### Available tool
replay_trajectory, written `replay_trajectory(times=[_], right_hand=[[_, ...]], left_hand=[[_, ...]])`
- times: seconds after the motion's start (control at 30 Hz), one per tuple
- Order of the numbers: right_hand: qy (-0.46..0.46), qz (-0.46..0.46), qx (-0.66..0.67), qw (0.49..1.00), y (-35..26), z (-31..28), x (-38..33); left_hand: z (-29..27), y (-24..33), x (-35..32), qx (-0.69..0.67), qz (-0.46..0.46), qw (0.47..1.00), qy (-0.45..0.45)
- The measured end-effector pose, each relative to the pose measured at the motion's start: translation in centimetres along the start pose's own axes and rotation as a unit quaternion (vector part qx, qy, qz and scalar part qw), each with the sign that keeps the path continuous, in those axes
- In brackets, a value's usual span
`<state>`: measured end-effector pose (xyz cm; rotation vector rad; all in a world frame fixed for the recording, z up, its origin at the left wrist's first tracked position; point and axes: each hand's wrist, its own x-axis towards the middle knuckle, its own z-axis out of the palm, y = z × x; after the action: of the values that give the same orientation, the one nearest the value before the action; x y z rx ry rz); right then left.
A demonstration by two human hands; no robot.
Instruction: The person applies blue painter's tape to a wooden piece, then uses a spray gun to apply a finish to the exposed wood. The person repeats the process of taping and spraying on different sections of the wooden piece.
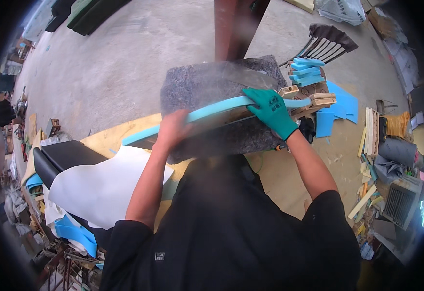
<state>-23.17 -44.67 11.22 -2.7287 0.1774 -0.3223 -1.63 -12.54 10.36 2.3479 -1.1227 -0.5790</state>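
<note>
A long, light-blue foam strip [216, 107] lies in a curve along the upper edge of a curved wooden piece [231, 116], which is partly hidden. My bare left hand [173, 128] is closed around the strip toward its left end, its fingers slightly blurred. My right hand [271, 112], in a green glove, grips the strip farther right, with thumb and fingers on either side of it. Beneath both hands is a block covered in mottled grey fabric [197, 82]. Beyond the glove, the strip reaches light wooden blocks [322, 100].
Cut blue foam pieces [309, 70] are stacked at the right, near foam sheets [340, 104]. A dark reddish post [236, 29] rises behind the block. White sheet material [95, 186] and black padded panels [71, 157] lie left. Wood scraps [364, 201] line the right side.
</note>
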Motion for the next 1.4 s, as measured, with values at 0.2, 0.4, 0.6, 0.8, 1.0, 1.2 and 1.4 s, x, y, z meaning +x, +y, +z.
replay_trajectory(times=[0.2,0.4,0.6,0.8,1.0,1.2,1.4], right_hand=[[-0.071,-0.064,-0.044,0.994,3.3,0.9,1.9],[-0.098,-0.070,-0.055,0.991,3.9,2.0,2.3],[-0.132,-0.083,-0.072,0.985,3.8,1.9,2.5],[-0.117,-0.099,-0.043,0.987,4.4,2.1,2.3],[-0.113,-0.096,-0.018,0.989,4.1,2.2,2.3],[-0.088,-0.124,-0.032,0.988,5.2,3.8,2.0],[-0.052,-0.131,-0.027,0.990,5.5,4.5,1.5]], left_hand=[[1.0,0.7,0.6,0.027,-0.013,0.999,0.025],[1.7,0.9,0.6,0.032,-0.035,0.999,0.011],[2.1,0.8,0.3,0.042,-0.003,0.999,0.023],[2.1,1.9,0.6,0.037,-0.018,0.999,0.011],[2.8,2.2,1.3,0.048,0.011,0.999,0.021],[3.7,3.8,2.5,0.062,0.008,0.998,0.016],[4.5,6.0,3.9,0.032,0.026,0.999,0.025]])
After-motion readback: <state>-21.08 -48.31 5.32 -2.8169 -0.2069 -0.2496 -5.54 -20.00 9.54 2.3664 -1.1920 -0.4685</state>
